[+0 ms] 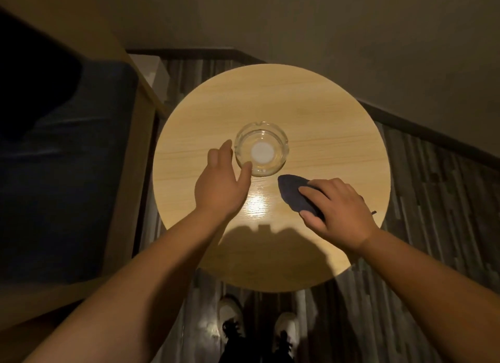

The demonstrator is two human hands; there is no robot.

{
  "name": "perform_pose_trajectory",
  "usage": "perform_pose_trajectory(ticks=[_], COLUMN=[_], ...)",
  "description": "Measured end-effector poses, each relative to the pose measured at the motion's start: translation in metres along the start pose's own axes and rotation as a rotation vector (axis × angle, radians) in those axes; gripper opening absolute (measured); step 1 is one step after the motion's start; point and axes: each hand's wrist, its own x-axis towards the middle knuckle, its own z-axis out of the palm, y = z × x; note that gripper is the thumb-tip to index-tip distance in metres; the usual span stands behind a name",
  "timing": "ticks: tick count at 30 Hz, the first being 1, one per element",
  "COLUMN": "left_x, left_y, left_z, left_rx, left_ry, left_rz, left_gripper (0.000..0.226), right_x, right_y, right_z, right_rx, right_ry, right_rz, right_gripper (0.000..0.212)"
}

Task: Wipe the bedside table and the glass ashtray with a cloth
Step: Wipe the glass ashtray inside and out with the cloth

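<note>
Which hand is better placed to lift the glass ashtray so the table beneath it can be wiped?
The left hand: it is open, with fingers curved beside the ashtray. The right hand is busy pressing the dark cloth on the table.

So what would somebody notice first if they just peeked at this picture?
Probably the round light wooden table, glowing under a light in the dim room, with a clear glass ashtray near its middle. Then the two bare hands: the left hand open at the ashtray's left edge, and the right hand pressing a dark blue cloth on the tabletop just to its right.
</note>
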Motion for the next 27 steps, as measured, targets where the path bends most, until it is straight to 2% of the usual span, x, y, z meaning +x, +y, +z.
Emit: perform_pose_trajectory(ticks=[3,11,21,24,27], left_x=[-0.012,-0.005,0.002,0.0,-0.004], left_y=[0.005,0.014,0.006,-0.001,-0.015], left_z=[0.006,0.02,0.01,0.002,-0.007], left_rx=[0.017,0.088,-0.014,-0.013,-0.012], left_ry=[0.026,0.047,-0.032,-0.058,-0.124], left_rz=[0.042,-0.012,0.002,0.01,0.073], left_gripper=[0.07,0.077,0.071,0.072,0.072], right_x=[0.002,0.004,0.003,0.004,0.008], right_y=[-0.005,-0.01,-0.015,-0.016,-0.013], right_z=[-0.001,-0.002,-0.003,-0.01,-0.025], right_rx=[0.031,0.046,0.091,0.171,0.298], right_ry=[0.013,0.056,0.083,0.035,0.108], right_rz=[0.045,0.072,0.117,0.206,0.303], right_gripper=[0.043,0.043,0.04,0.031,0.022])
